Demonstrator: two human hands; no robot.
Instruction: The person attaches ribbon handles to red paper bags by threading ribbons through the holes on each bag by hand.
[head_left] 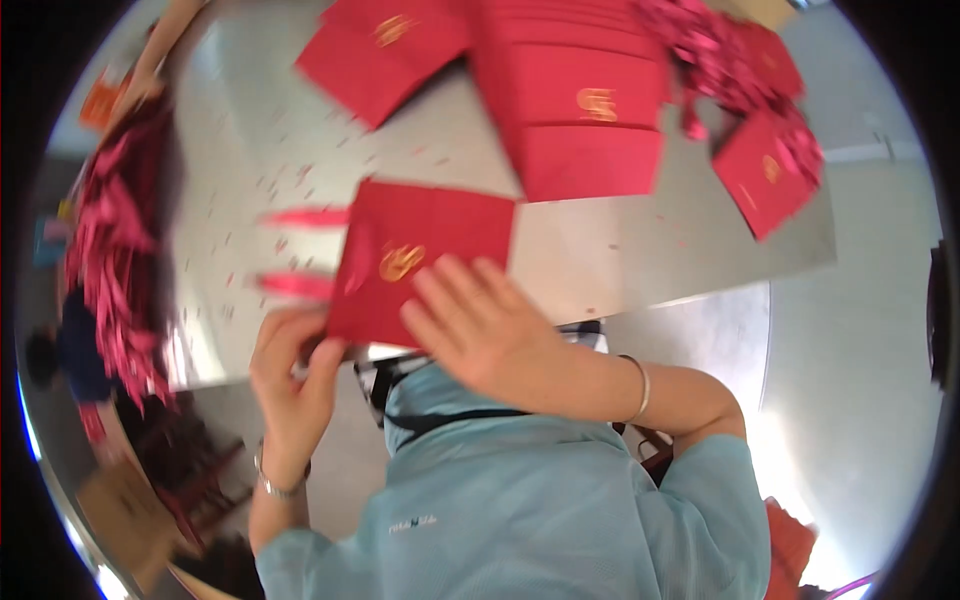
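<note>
In front of me lies a flat red square (437,215) with a gold emblem, perhaps a folded paper bag, at the table's near edge. Two pink-red ribbon strips (300,285) stick out from its left side, blurred. My left hand (295,365) pinches its lower left corner between thumb and fingers; the fingertips are partly hidden. My right hand (480,325) lies flat across its lower right part, fingers stretched out and slightly spread.
Beyond it are an overlapping row of like red pieces (590,160) and another pile (385,60). Ribbons lie bunched at right (715,60) and hang over the left edge (110,230). Red scraps dot the metal table (230,180). Another person's arm (165,45) reaches in at far left.
</note>
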